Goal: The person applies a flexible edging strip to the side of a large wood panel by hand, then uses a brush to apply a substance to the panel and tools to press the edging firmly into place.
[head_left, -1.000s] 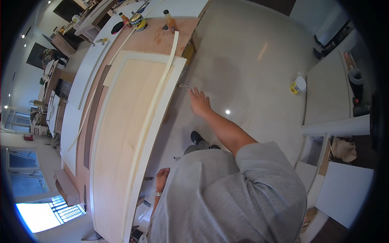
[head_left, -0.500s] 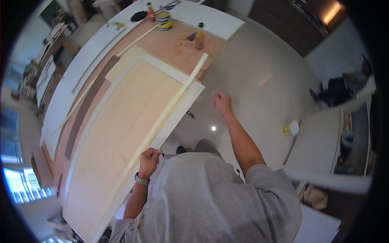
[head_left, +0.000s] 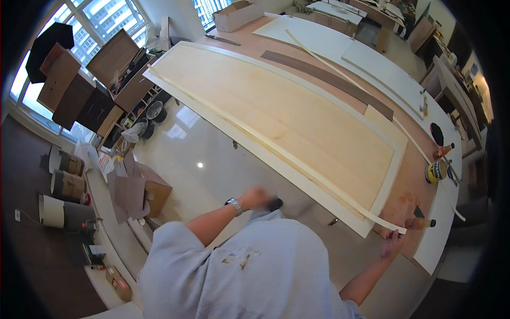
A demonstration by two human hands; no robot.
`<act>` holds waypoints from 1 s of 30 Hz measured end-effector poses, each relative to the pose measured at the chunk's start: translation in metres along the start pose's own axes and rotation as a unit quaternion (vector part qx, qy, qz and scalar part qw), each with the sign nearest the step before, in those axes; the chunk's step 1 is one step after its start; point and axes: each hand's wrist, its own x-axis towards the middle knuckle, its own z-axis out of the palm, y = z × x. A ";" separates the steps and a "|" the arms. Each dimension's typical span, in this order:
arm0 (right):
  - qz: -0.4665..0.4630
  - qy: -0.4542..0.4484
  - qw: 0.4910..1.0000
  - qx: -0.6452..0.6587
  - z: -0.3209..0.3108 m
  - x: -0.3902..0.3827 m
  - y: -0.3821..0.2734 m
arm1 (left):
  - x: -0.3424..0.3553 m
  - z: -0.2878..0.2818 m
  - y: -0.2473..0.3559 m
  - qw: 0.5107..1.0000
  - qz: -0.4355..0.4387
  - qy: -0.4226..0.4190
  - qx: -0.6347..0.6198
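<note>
Presently, R hand point(head_left: 393, 245): fingers bent, fingertips apparently pinching the end of the strip point(head_left: 366, 212), just past the panel's corner.
L hand point(head_left: 255, 199): motion-blurred, over the floor point(head_left: 186, 149), apart from panel; fingers look partly curled; can't tell if anything's held. Watch point(head_left: 234, 206) on wrist.
Strip: pale, thin, laid lengthwise along near long side of panel point(head_left: 287, 122); R end sticks out beyond the corner.
Panel: pale wood face, white border, flat on table point(head_left: 406, 199), near side overhanging; metal fitting point(head_left: 333, 222) visible below.
Done, as seen: strip spans most of panel's length.
Outstanding, as judged: R end not flush w/ panel; whether strip is bonded anywhere, can't tell.
Nr R hand: bottle point(head_left: 419, 223), amber, dark cap, beside a dark flat piece point(head_left: 419, 211).
Further out: can point(head_left: 436, 171) and 2nd bottle point(head_left: 443, 151); dark slat point(head_left: 329, 80) and 2nd strip point(head_left: 332, 65) beyond panel; box point(head_left: 239, 17) at table's far end.
Labels/writing: can has yellow-and-dark label w/ print, too small to read reliably; shirt point(head_left: 265, 282) bears a mark, illegible.
</note>
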 end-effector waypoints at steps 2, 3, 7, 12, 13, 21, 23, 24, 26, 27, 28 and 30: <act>-0.002 -0.017 1.000 -0.022 0.005 0.000 -0.005 | -0.021 -0.012 -0.027 0.995 -0.007 0.092 0.040; -0.002 -0.030 0.999 -0.042 0.006 0.002 -0.008 | -0.028 -0.013 -0.043 0.989 -0.019 0.132 0.060; 0.011 -0.010 1.000 -0.011 0.008 -0.005 -0.012 | -0.048 0.002 -0.089 0.975 -0.052 0.215 0.024; 0.040 -0.033 0.998 -0.031 -0.003 0.000 -0.021 | -0.039 0.015 -0.111 0.986 -0.072 0.130 0.071; 0.039 -0.033 0.998 -0.034 0.002 -0.001 -0.024 | -0.032 0.017 -0.113 0.989 -0.039 0.112 0.091; -0.121 -0.043 0.990 0.061 0.092 0.017 -0.093 | 0.017 0.029 -0.006 0.980 0.032 -0.131 -0.148; -0.133 -0.152 0.976 0.079 0.105 0.044 -0.124 | 0.017 0.034 0.028 0.964 0.060 -0.195 -0.171; -0.149 -0.190 0.966 0.093 0.125 0.051 -0.147 | 0.017 0.034 0.041 0.964 0.065 -0.191 -0.174; -0.200 -0.202 0.954 0.098 0.154 0.056 -0.201 | 0.020 0.032 0.063 0.944 0.075 -0.250 -0.200; -0.233 -0.182 0.951 0.093 0.160 0.063 -0.225 | 0.022 0.030 0.070 0.944 0.080 -0.248 -0.203; -0.233 -0.205 0.945 0.103 0.162 0.072 -0.251 | 0.025 0.026 0.076 0.932 0.087 -0.264 -0.233; -0.279 -0.215 0.930 0.108 0.147 0.103 -0.297 | 0.033 0.014 0.083 0.918 0.099 -0.277 -0.267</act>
